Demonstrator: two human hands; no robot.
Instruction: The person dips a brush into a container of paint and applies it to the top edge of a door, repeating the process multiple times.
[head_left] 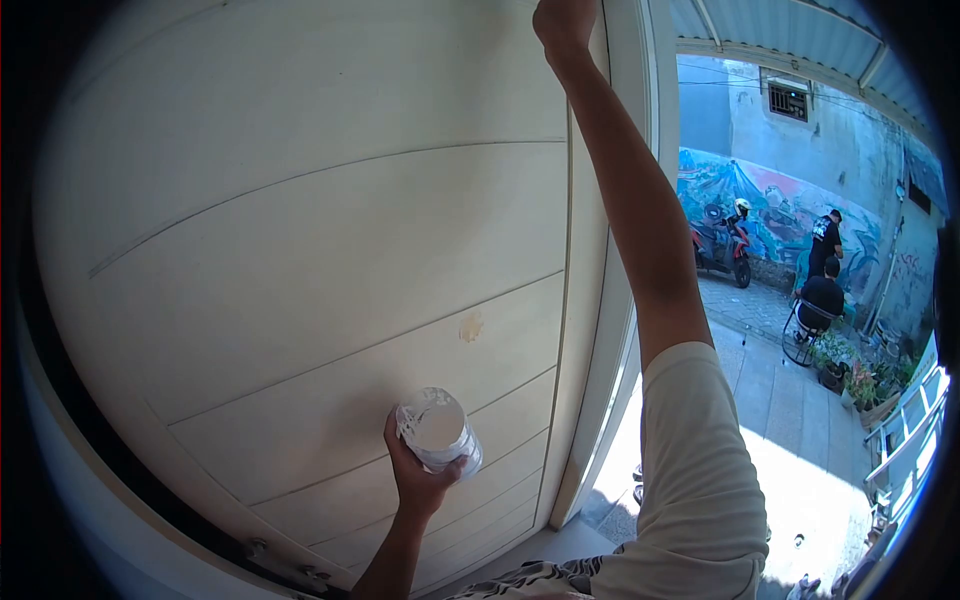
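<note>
The white pot (437, 430), its open top smeared with something pale, sat in the lower middle of the frame, gripped from below and behind by the left hand (420, 475), whose fingers were wrapped round its side. It was held just in front of the big cream panelled door (300, 250) that filled the left and centre of the frame. The right hand (565, 22) was raised to the top edge, against the door's upper right part; it was cut off there, so whether it was closed on anything could not be told. With one arm stretched so high, the pot was probably best kept level and close to the body, and not pressed on the panels. A small rough patch (471, 326) marked the door just above the pot, and metal fittings (258, 547) showed at the lower left. To the right, well apart, a sunlit lane held a parked scooter (722, 248), a painted wall (790, 205), a standing person (826, 240), a seated person (822, 298) and potted plants (850, 378); none stood in the way.
</note>
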